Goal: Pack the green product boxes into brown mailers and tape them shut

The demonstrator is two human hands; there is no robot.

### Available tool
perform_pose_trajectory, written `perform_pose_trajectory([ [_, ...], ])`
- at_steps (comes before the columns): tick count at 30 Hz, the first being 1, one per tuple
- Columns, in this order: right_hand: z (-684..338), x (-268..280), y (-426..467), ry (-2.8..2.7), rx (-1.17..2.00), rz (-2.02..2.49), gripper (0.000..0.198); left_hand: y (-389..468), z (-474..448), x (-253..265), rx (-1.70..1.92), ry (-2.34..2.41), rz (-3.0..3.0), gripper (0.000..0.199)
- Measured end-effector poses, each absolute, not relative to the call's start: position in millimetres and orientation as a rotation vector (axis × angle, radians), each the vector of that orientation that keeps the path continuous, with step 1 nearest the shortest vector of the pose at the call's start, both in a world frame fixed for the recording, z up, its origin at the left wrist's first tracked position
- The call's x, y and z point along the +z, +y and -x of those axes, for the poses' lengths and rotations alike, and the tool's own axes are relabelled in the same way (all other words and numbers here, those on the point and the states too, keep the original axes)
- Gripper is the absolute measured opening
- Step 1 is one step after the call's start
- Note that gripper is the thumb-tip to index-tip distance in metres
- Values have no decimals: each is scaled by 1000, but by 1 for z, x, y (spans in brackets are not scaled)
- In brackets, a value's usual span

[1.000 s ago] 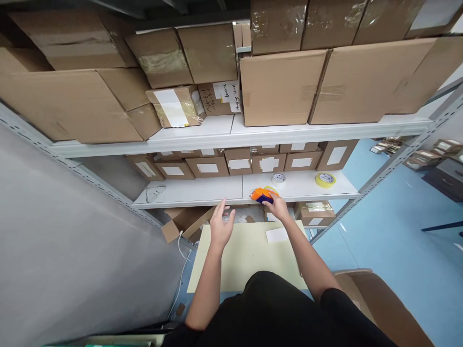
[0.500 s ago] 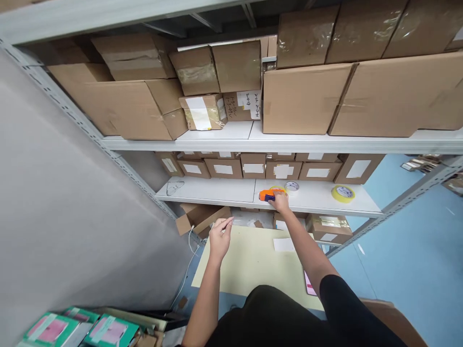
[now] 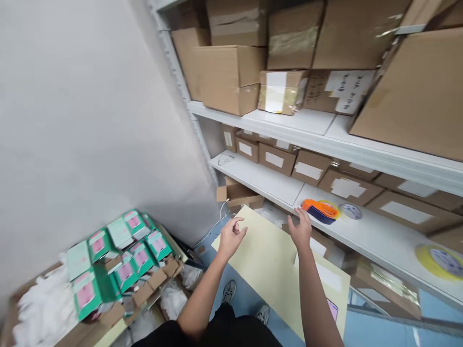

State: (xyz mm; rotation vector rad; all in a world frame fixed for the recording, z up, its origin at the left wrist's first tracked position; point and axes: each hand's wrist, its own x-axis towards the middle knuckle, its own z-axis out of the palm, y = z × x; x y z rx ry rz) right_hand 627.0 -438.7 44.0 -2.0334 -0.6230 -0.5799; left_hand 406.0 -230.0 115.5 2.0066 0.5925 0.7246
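Note:
My left hand (image 3: 232,237) is held over the left part of the pale yellow tabletop (image 3: 267,260). Its fingers are apart and slightly curled, and nothing shows in them. Close to the shelf's front edge is my right hand (image 3: 301,230), also open and holding nothing visible. Just right of its fingertips, an orange and dark blue tool (image 3: 320,211) that looks like a tape dispenser lies on the white shelf (image 3: 269,181). A tape roll (image 3: 350,211) sits beside it. On the tabletop lie a white sheet (image 3: 328,276) and a phone-like pink-screened device (image 3: 332,309), partly hidden by my right forearm.
Labelled cartons (image 3: 277,159) line the back of the shelf, with larger boxes (image 3: 220,72) above. A yellow tape roll (image 3: 423,258) is at the right. Several green and pink boxes (image 3: 123,277) and white bundled material (image 3: 43,303) stand at lower left, by the grey wall (image 3: 90,120).
My right hand has let go of the orange and blue tool on the shelf and drawn back. My left hand's pinched fingers have parted. The view has turned left, bringing the green boxes into sight.

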Motion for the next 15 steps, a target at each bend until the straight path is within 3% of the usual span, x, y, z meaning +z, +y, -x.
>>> perform_pose_trajectory([
  [15, -424, 63, -214, -1136, 65, 1728, 37, -127, -215, 113, 1060, 963, -1752, 34],
])
